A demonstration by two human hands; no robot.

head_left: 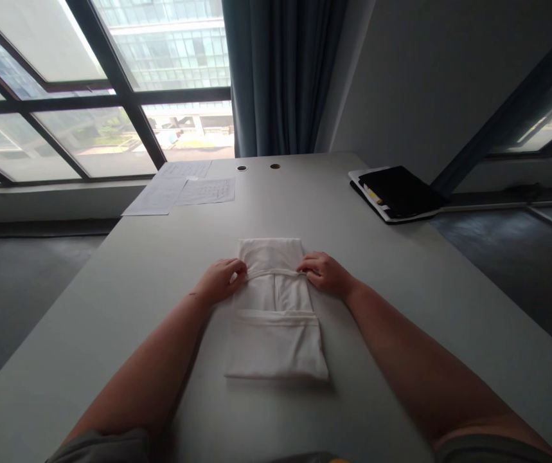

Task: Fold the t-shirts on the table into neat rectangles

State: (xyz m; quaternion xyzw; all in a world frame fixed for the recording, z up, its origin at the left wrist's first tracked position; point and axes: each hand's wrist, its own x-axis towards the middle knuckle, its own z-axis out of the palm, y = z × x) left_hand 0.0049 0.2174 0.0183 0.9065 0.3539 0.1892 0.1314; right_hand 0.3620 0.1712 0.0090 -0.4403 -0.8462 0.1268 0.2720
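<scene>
A white T-shirt [276, 347], folded into a narrow strip, lies lengthwise on the white table in front of me. Its near end is folded over, with a hem line across it, and a second folded edge runs across nearer the far end. At the left end of that far edge, my left hand [222, 280] pinches the fabric between thumb and fingers. My right hand [326, 273] grips the same edge at its right end, fingers curled. Both forearms rest low over the table on either side of the cloth. The fabric's underside is hidden.
Several sheets of paper [160, 193] lie at the table's far left corner. A black folder or case [401, 190] sits on other flat items at the far right. Two round cable holes [241, 168] are near the back edge, before a blue curtain [280, 77] and windows.
</scene>
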